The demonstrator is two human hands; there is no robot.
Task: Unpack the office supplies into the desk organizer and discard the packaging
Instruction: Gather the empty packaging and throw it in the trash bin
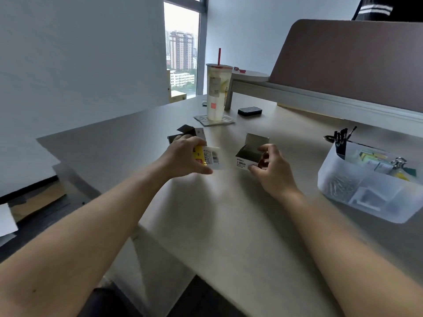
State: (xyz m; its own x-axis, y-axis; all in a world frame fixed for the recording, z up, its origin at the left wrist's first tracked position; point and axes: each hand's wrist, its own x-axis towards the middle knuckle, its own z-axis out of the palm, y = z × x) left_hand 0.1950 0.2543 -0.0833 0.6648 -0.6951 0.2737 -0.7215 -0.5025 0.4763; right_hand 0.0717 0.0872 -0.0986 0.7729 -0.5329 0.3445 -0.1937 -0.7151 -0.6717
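Observation:
My left hand [183, 157] grips a small yellow-and-white package [209, 157] with a barcode, just above the desk. Behind that hand lies an opened dark cardboard box [186, 131]. My right hand [271, 167] holds the near right corner of a small open white paper-clip box [248, 153], whose lid flap stands up; the box sits on the desk. A translucent desk organizer [357, 202] stands at the right, with paper clips, binder clips, black pens and small packs in its compartments.
A tall drink cup [216, 92] with a red straw stands on a coaster at the back of the desk, a black case [249, 110] beside it. A raised shelf and a brown partition [343, 65] run along the right. The desk's left edge drops to the floor.

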